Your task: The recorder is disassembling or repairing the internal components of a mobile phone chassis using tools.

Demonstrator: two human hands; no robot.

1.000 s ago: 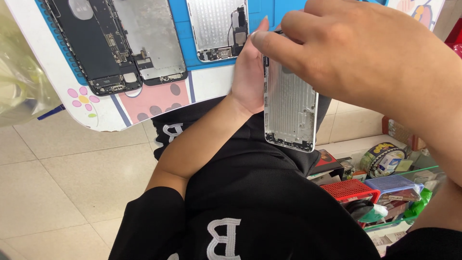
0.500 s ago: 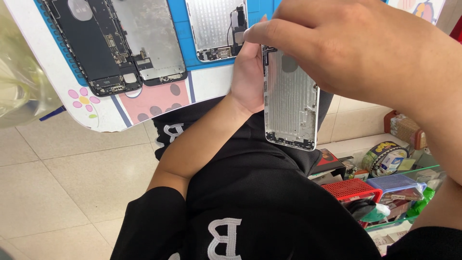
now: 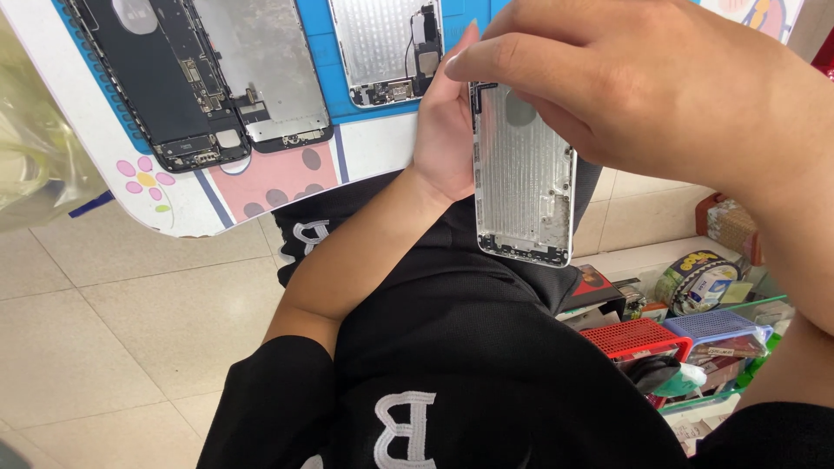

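My left hand [image 3: 447,130] holds a silver phone rear housing [image 3: 524,187] by its left edge, inner side up, over my lap. My right hand [image 3: 625,82] is over the housing's top end, with fingers pinched on it near the round hole. What the fingertips pinch is hidden. Beyond my hands a blue work mat [image 3: 317,35] on a white tray table [image 3: 187,204] carries an opened dark phone body [image 3: 165,82], a metal shield plate [image 3: 261,74] and another silver housing [image 3: 387,48].
A clear plastic bag [image 3: 39,148] lies at the left. On the right are a red basket [image 3: 638,337], a blue basket [image 3: 712,326], a tape roll [image 3: 699,280] and small parts on a shelf. Beige floor tiles [image 3: 130,321] lie below.
The housing in my left hand has shifted slightly up and left. My right hand has slid further over its top end.
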